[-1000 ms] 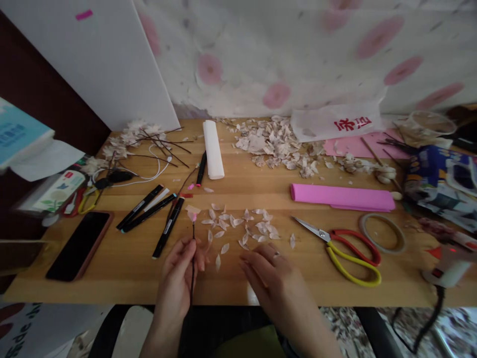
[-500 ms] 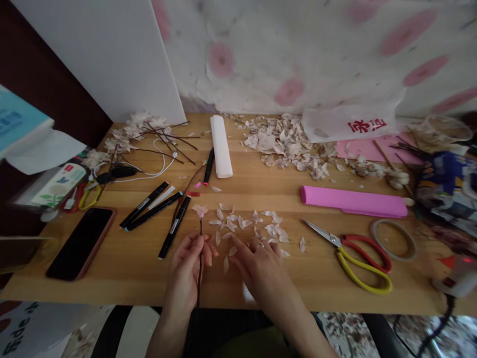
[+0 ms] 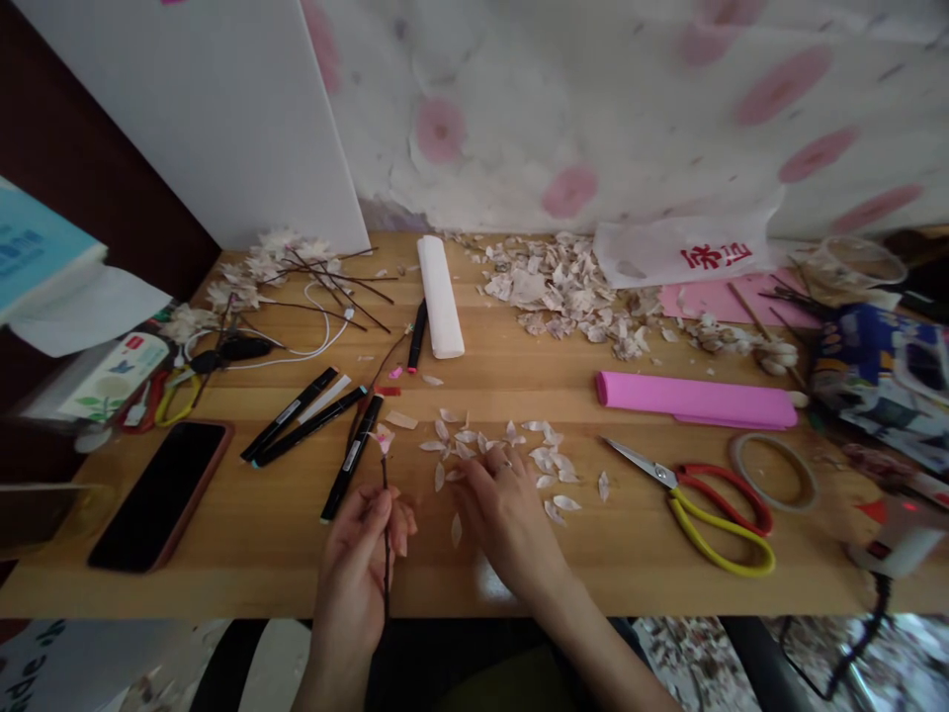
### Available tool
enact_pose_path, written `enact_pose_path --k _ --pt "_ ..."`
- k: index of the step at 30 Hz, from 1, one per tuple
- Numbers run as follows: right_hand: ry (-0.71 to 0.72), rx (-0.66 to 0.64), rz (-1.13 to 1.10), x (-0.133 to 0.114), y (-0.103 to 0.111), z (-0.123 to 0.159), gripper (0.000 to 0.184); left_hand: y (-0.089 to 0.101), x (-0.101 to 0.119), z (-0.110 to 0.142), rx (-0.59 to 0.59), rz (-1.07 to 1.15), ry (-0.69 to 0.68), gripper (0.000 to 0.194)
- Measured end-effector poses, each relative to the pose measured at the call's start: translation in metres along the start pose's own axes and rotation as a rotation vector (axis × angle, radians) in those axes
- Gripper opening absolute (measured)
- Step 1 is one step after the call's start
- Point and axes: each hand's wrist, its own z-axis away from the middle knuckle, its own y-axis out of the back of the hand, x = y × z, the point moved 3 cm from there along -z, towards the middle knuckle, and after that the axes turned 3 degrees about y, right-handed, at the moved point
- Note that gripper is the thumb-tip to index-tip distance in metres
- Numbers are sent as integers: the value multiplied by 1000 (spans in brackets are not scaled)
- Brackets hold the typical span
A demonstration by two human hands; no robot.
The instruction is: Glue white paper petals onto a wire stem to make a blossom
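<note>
My left hand (image 3: pixel 363 539) is closed around the thin dark stem (image 3: pixel 387 564) of an artificial flower, held upright near the table's front edge. A small pale-pink bloom (image 3: pixel 383 440) tops the stem. To its right, my right hand (image 3: pixel 511 524) is palm down among loose whitish petals (image 3: pixel 549 459), fingers stretched forward and partly apart. Its fingertips touch or hover over petals at the left of the group, and the hand hides some of them. One petal (image 3: pixel 456 531) lies alone between the hands. No petal shows clearly between the right fingers.
Black markers (image 3: pixel 354 455) and a phone (image 3: pixel 159 494) lie left. Scissors (image 3: pixel 689 494), a tape roll (image 3: pixel 775 473) and a pink crepe roll (image 3: pixel 697 400) lie right. Behind are a white paper roll (image 3: pixel 440 297), a petal heap (image 3: pixel 556 282) and finished flowers (image 3: pixel 259 267).
My left hand has moved slightly left and down with the flower. My right hand has reached farther forward into the petals, uncovering several on its right. The view has shifted a little.
</note>
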Motion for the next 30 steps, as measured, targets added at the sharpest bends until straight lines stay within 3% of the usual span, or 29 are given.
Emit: enact_pose_path --k 7,15,24,30 --pt "-1 13 17 2 -3 2 10 -4 -5 -1 -19 -19 12 33" --pt "-49 79 -15 1 0 7 7 -17 7 -5 -41 -64 -3 36" --pt "23 63 24 -6 -17 -3 6 -4 9 -1 31 -81 59 41" --pt "33 71 -75 -6 -2 3 14 -4 11 0 66 -112 90 44"
